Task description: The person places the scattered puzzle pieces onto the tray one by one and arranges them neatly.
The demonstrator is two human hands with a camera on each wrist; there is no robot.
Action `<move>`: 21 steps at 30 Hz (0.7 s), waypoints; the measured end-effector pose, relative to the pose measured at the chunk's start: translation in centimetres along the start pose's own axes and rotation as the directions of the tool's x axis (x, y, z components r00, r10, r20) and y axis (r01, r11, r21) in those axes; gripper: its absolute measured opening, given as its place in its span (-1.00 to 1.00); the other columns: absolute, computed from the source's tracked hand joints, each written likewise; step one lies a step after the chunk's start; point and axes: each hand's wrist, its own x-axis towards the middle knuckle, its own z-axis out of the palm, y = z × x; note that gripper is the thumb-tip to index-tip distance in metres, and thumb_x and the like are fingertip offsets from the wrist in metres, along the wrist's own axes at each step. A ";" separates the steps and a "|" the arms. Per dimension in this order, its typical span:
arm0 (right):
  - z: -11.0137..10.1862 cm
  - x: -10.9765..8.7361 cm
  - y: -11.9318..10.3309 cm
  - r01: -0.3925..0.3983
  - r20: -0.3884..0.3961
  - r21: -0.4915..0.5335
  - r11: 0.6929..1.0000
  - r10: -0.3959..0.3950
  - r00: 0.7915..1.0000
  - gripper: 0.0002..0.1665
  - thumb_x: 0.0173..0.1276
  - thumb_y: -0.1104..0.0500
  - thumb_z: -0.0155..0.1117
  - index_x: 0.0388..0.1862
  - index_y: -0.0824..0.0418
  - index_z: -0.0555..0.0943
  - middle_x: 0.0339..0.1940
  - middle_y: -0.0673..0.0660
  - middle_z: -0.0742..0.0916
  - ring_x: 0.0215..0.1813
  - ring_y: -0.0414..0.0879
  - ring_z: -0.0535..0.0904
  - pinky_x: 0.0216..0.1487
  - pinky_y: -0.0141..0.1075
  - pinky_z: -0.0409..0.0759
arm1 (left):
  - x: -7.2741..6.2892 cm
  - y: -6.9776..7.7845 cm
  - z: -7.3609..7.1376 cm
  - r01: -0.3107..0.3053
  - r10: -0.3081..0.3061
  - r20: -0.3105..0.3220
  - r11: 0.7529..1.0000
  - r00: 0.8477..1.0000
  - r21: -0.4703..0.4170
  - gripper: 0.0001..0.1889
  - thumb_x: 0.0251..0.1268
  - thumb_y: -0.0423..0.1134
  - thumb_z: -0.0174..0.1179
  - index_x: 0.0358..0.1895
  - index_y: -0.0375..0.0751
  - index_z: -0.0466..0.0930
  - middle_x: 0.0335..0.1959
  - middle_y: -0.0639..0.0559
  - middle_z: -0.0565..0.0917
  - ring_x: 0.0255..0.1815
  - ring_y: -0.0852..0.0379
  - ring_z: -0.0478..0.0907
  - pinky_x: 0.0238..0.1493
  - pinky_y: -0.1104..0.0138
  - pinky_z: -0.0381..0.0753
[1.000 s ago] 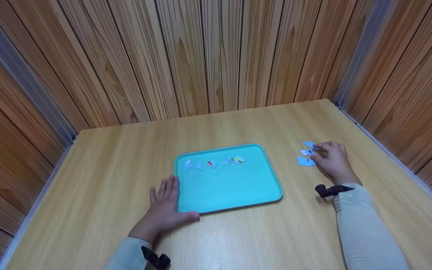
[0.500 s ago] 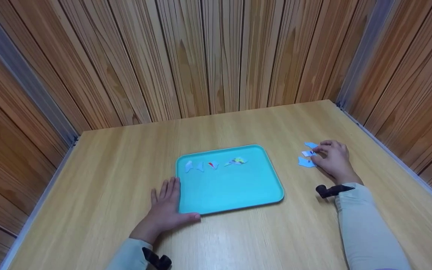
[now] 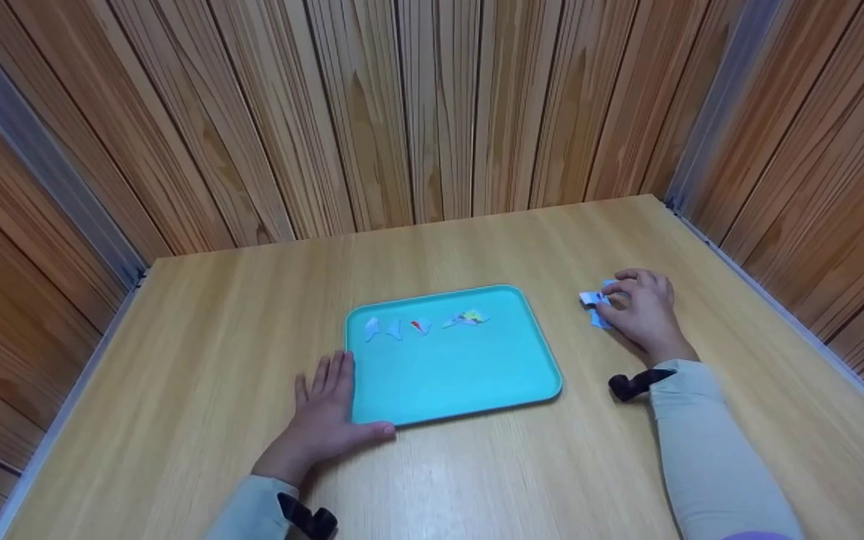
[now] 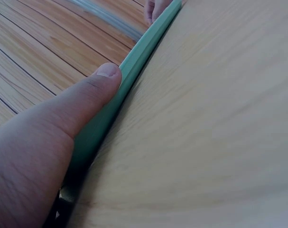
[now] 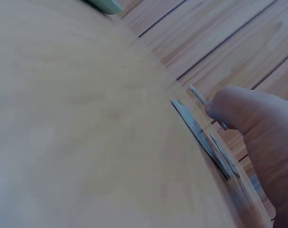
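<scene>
My right hand (image 3: 642, 315) pinches a small, flat, pale-blue puzzle piece (image 3: 591, 298) with a dark mark between thumb and fingertips. From the right wrist camera, this piece (image 5: 199, 95) shows above the table by the thumb, partly hidden by it. Two more blue pieces, a near one (image 3: 598, 320) and a far one (image 3: 610, 285), lie under the right hand, which covers parts of them. My left hand (image 3: 323, 420) is spread at the near left corner of a turquoise tray (image 3: 454, 375). Its straight fingers lie along the left rim, and its thumb (image 4: 103, 78) rests against the near rim.
Inside the tray, along its far side, lie several irregular pieces: whitish-blue ones (image 3: 372, 328), one with a red streak (image 3: 420, 326) and a yellow-patterned group (image 3: 471, 318). Wood-panelled walls (image 3: 439, 112) enclose the table (image 3: 252, 315) at the back and sides.
My right hand has moved left with the pinched piece, which now overlaps the near piece in the head view. The left hand and tray have stayed put; the head view has shifted slightly.
</scene>
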 end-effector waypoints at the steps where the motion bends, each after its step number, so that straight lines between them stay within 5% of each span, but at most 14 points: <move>1: 0.2 0.1 -0.3 0.004 0.000 0.001 1.000 -0.004 1.000 -0.61 0.36 0.00 0.39 -0.01 0.27 0.71 0.37 0.32 0.42 0.46 0.38 0.04 0.39 0.34 -0.11 | 0.0 0.0 0.0 0.003 -0.003 0.002 1.000 1.000 0.002 0.48 -0.14 0.68 0.18 0.64 -0.22 -0.35 0.67 -0.19 -0.26 0.66 -0.21 -0.44 0.46 -0.25 -0.59; 21: 2.4 1.4 -6.3 -0.024 -0.043 0.019 1.000 0.025 0.999 -0.64 0.33 -0.04 0.42 -0.05 0.17 0.74 0.36 0.24 0.47 0.49 0.32 0.07 0.44 0.29 -0.09 | 0.0 0.0 -0.1 0.014 -0.014 0.024 1.000 1.000 -0.016 0.49 -0.14 0.67 0.20 0.64 -0.20 -0.40 0.67 -0.18 -0.31 0.65 -0.21 -0.48 0.44 -0.25 -0.64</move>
